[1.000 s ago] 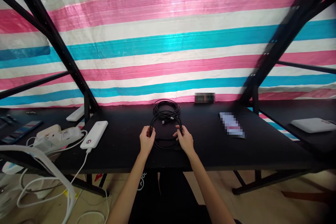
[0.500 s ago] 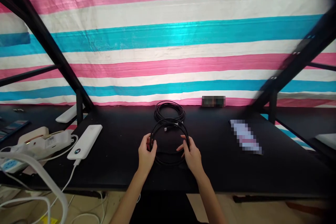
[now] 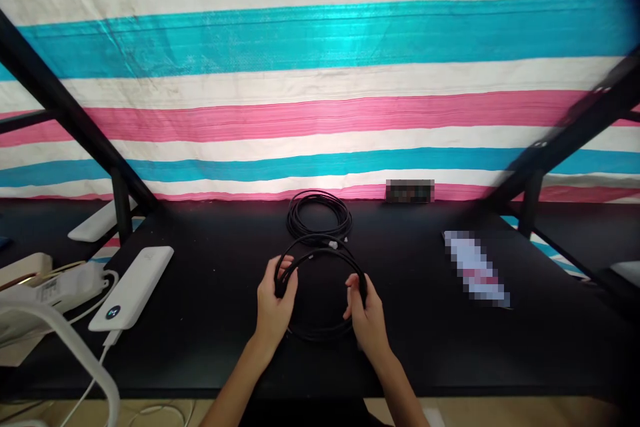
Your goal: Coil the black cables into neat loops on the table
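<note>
A coil of black cable (image 3: 320,333) is held between my two hands, tilted just above the black table. My left hand (image 3: 275,300) is closed around the coil's left side, thumb on the near face. On the opposite side my right hand (image 3: 367,310) grips the loops, its fingers curled inside the ring. Right behind lies a second coil of black cable (image 3: 295,219), flat on the table, with its near part overlapped by the held coil. A small pale connector (image 3: 333,245) shows between the two coils.
A white power bank (image 3: 133,290) with a plugged-in white cable lies on the left, beside a white power strip (image 3: 75,290). A blurred-out flat item (image 3: 475,270) is at the right. Black metal posts (image 3: 540,160) slope up at both sides before a striped sheet (image 3: 320,113).
The view has come closer to the table. The held coil's loops have spread a little, and both hands stay on its sides.
</note>
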Tool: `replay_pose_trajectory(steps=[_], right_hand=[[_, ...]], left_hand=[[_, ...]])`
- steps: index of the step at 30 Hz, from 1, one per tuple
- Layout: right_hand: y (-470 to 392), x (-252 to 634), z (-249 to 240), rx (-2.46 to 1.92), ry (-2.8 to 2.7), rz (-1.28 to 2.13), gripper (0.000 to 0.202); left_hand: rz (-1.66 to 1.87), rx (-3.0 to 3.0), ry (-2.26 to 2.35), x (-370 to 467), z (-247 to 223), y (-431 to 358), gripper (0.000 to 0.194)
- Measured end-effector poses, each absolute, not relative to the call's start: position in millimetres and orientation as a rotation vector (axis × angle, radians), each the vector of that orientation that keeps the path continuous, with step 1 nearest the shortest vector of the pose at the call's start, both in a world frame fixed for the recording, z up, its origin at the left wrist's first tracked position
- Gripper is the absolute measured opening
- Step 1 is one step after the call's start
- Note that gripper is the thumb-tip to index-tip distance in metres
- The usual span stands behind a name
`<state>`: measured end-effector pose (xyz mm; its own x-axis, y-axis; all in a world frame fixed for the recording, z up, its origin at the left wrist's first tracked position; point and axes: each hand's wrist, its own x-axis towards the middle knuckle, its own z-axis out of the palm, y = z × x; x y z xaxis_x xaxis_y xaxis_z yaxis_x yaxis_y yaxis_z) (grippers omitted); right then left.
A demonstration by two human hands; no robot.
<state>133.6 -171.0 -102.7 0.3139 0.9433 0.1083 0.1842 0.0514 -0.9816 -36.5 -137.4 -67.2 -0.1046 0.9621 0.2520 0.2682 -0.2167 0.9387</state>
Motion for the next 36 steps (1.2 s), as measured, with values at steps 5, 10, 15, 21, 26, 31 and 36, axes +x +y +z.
replay_pose_trajectory(steps=[5, 10, 15, 21, 26, 31, 36], right_hand=[[-127.7, 135.6, -65.1, -1.434, -1.323, 0.709, 0.018], [-83.7, 137.9, -42.8, -1.403, -1.441, 0.689, 0.024], [-81.0, 139.3, -47.3, -1.430, -1.396, 0.570, 0.054], [-84.8, 144.1, -48.8, -1.442, -1.476, 0.450, 0.036], [-85.1, 146.7, -60.9, -1.493, -1.432, 0.509, 0.031], [-84.5, 146.4, -67.6, -1.540, -1.467, 0.486, 0.035], [-85.2, 143.5, -63.9, -1.507, -1.507, 0.392, 0.034]], left_hand=[[1.479, 1.528, 1.296, -36.4, -55.5, -89.9, 0.040], [1.492, 1.559, 1.395, -49.9, -70.6, -58.2, 0.030], [1.367, 1.754, 1.340, -45.6, -73.4, -59.7, 0.022], [1.170, 1.814, 1.235, -46.2, -75.7, -56.8, 0.031], [1.064, 1.875, 1.251, -54.8, -79.0, -57.1, 0.032], [1.071, 1.864, 1.325, -54.6, -77.9, -64.9, 0.021], [1.116, 1.917, 1.292, -54.8, -79.2, -63.4, 0.034]])
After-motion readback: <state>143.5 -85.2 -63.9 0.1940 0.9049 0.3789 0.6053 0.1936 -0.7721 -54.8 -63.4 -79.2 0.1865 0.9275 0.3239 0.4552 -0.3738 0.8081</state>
